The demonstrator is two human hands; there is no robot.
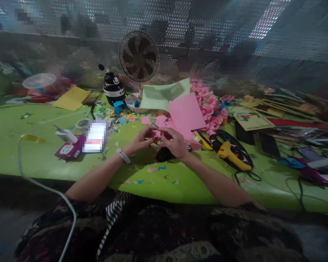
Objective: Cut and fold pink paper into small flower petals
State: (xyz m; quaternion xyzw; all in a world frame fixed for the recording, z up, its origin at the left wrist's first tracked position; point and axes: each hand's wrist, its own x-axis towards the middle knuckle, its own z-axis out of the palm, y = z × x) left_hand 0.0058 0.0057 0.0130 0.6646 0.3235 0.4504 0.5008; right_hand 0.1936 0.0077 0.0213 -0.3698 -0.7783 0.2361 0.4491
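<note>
"Where's the pink paper piece?"
"Mid-desk, pinched by the left hand and right hand."
"Containers?"
"Toward eleven o'clock, a white tray holding a blue scrap; between ten and eleven, a dark bottle, contents hidden."
"Writing?"
"Its white band shows 'E'; the rest's unclear."

The fan stands behind the paper sheets.

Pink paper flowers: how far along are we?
Looks done: the heap of pink flowers, to the right. In hand: a small pink piece, held between left hand and right hand. Apparently left: the flat pink sheet and a loose pink square. How many more are due, the view doesn't show.
</note>
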